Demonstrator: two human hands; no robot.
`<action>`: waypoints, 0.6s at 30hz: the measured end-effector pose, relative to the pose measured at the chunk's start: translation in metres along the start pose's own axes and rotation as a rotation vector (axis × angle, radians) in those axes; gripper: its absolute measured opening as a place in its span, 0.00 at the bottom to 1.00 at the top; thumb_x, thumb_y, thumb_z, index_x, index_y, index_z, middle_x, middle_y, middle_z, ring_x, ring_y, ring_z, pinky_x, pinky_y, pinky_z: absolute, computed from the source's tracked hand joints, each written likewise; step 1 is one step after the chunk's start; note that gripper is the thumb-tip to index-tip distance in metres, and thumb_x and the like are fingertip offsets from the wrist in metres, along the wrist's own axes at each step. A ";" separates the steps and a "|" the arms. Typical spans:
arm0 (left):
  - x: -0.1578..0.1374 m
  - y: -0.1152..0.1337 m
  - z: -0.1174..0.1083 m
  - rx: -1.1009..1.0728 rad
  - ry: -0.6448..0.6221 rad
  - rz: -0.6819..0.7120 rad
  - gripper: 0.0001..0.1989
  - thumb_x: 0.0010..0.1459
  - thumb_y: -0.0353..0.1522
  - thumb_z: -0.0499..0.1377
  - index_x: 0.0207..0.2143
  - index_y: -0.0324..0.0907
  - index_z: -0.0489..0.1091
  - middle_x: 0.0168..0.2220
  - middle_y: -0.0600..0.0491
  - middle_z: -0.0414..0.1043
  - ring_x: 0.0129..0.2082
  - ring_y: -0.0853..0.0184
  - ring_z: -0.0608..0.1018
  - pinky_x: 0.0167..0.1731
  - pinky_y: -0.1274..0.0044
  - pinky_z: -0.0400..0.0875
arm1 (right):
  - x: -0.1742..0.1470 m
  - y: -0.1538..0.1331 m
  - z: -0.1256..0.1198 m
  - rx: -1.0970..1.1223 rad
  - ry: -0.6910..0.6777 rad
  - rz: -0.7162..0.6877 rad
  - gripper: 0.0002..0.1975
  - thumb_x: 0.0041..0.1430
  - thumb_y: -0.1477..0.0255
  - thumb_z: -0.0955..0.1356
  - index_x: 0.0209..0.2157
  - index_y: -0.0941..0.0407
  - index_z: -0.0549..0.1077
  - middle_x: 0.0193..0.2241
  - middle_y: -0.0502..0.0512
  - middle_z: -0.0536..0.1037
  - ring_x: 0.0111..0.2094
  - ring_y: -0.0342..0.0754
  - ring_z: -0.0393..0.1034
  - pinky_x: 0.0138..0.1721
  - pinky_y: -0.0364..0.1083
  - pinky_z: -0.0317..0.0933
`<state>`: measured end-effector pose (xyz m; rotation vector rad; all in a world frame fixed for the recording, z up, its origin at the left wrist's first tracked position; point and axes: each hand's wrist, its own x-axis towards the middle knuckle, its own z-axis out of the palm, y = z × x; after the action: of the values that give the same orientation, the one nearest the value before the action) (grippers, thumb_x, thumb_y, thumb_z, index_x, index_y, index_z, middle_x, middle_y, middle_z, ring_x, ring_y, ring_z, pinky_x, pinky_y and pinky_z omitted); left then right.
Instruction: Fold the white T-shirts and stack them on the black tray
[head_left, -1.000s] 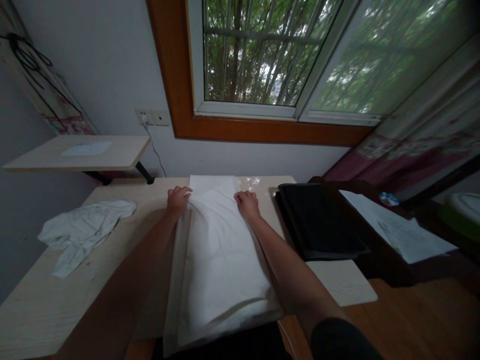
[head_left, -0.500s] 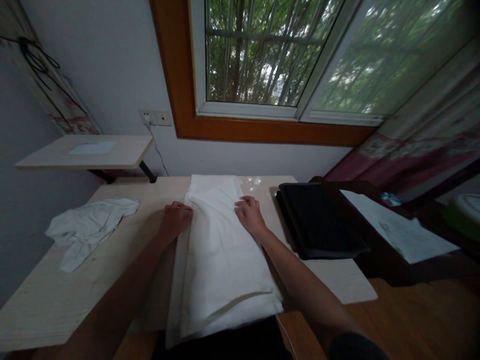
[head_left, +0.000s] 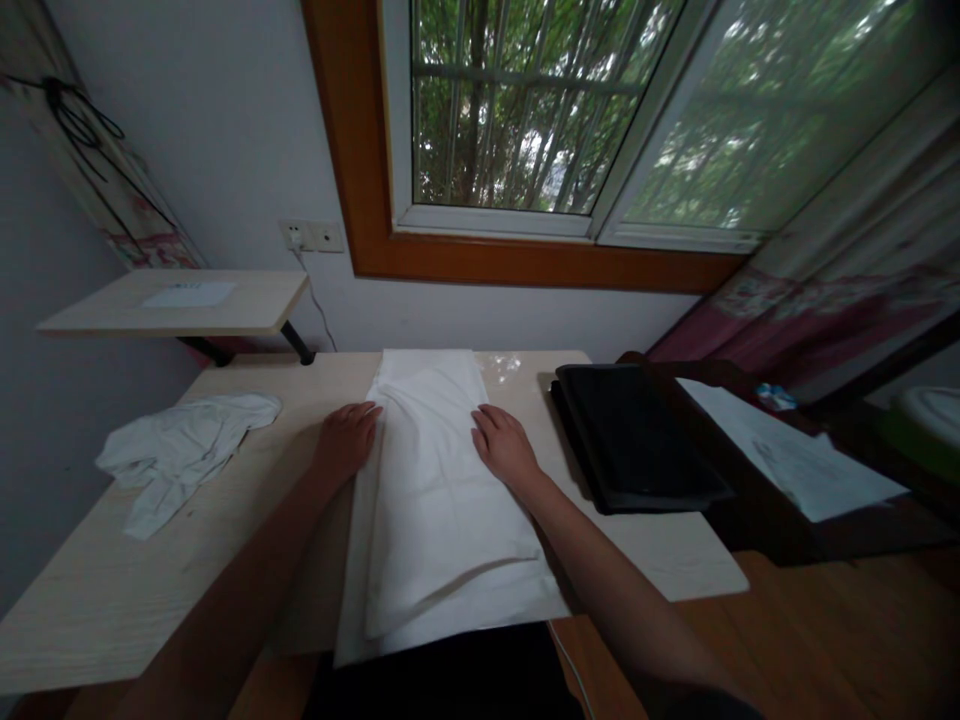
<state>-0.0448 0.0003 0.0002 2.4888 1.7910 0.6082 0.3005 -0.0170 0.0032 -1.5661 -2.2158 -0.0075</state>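
Observation:
A long white folded cloth, which looks like a garment, lies lengthwise on the pale wooden table, its near end at the table's front edge. Creases run across its upper part, and a loose fold shows near the bottom. My left hand rests along its left edge, fingers stretched out and touching the fabric. On the opposite edge lies my right hand, fingers extended flat on the cloth. Both thumbs are mostly hidden.
A crumpled white cloth is at the left, below a small raised shelf. Black flat folders or cases lie at the right. Farther right, a paper sheet rests on a dark surface. A window is behind the table.
Both hands have flattened against the cloth's edges, their fingers less bent. The cloth's near end has settled lower and flatter onto the table.

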 end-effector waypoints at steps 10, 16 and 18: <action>0.046 -0.010 0.008 0.036 0.027 -0.039 0.21 0.67 0.31 0.50 0.59 0.52 0.70 0.64 0.48 0.70 0.62 0.52 0.67 0.62 0.55 0.52 | 0.051 0.015 0.015 -0.029 -0.021 0.023 0.20 0.70 0.68 0.63 0.61 0.54 0.71 0.63 0.62 0.70 0.63 0.55 0.63 0.66 0.58 0.51; 0.051 -0.001 0.010 0.033 0.057 -0.119 0.19 0.66 0.32 0.51 0.56 0.50 0.73 0.60 0.47 0.73 0.57 0.49 0.68 0.53 0.58 0.61 | 0.058 0.012 0.011 -0.058 -0.038 0.017 0.19 0.70 0.70 0.63 0.60 0.53 0.71 0.63 0.62 0.70 0.65 0.56 0.60 0.67 0.59 0.49; 0.046 0.005 0.010 0.016 0.073 -0.148 0.17 0.66 0.34 0.53 0.53 0.49 0.75 0.59 0.47 0.73 0.56 0.48 0.68 0.52 0.58 0.62 | 0.051 0.005 0.006 -0.046 -0.018 -0.018 0.18 0.69 0.71 0.64 0.58 0.54 0.74 0.62 0.62 0.71 0.66 0.57 0.57 0.67 0.60 0.48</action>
<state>-0.0247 0.0427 0.0060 2.3447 1.9913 0.6869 0.2889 0.0322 0.0137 -1.5764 -2.2590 -0.0506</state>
